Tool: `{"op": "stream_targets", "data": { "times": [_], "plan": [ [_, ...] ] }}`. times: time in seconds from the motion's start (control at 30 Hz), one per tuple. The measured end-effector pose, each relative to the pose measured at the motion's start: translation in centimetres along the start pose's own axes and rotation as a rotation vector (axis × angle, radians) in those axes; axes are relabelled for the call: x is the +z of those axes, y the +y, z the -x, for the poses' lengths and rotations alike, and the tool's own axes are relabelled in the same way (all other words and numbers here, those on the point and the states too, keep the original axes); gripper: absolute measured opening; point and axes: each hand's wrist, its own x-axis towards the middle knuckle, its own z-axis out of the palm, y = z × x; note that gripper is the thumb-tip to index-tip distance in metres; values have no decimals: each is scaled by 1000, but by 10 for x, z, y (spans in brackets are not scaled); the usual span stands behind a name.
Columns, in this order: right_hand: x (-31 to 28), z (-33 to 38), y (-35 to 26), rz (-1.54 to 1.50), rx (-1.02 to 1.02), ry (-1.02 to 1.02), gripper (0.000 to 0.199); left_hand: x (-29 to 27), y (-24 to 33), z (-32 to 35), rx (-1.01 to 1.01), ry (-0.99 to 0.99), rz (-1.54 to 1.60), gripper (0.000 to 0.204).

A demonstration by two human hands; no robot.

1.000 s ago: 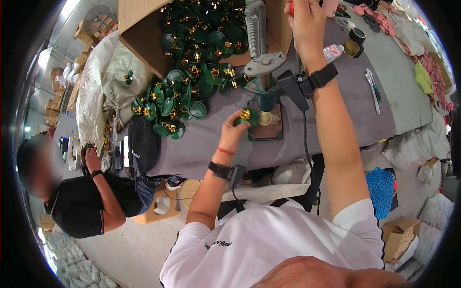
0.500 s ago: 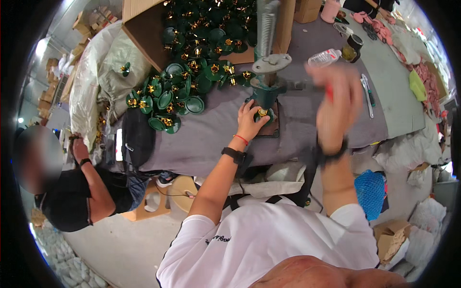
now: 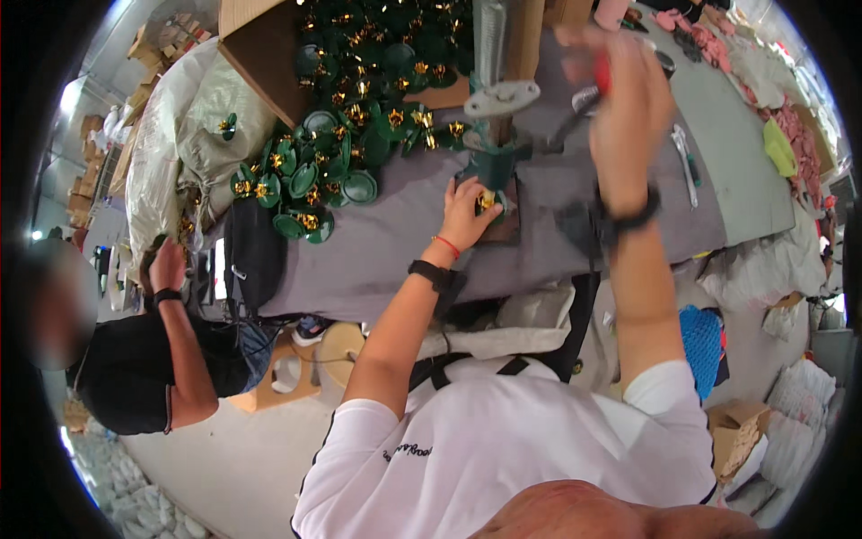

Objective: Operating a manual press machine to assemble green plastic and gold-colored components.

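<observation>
In front of me stands a green hand press (image 3: 492, 171) with a grey metal column and a flat plate on its ram. My left hand (image 3: 465, 214) lies at its base, fingers and thumb closed on a small green disc (image 3: 497, 203) with a gold-coloured centre piece under the ram. My right hand (image 3: 631, 117) is raised to the right of the press, smeared by motion. Its fingers are around a red knob (image 3: 602, 72), seemingly the handle of the press's dark lever (image 3: 570, 126). Green discs with gold pieces (image 3: 359, 187) lie piled left of the press.
A tipped cardboard box (image 3: 260, 67) full of the same discs stands behind the pile. To the right lie a wrench (image 3: 684, 166) and other tools. A black bag (image 3: 254, 251) rests at the table's left, where another person (image 3: 171, 355) sits working.
My right hand and the red knob have moved up and away from me. My left hand stays at the press base with the disc. The other person's hand has shifted slightly.
</observation>
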Motion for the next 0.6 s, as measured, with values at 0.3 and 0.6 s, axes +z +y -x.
{"op": "stream_targets", "data": {
  "times": [0.3, 0.6],
  "plan": [
    [45, -61, 83, -383, 260, 65, 31, -52, 51, 127, 89, -113, -82, 62],
    [42, -62, 71, -347, 182, 11, 28, -29, -64, -141, 384, 169, -359, 32]
  ]
}}
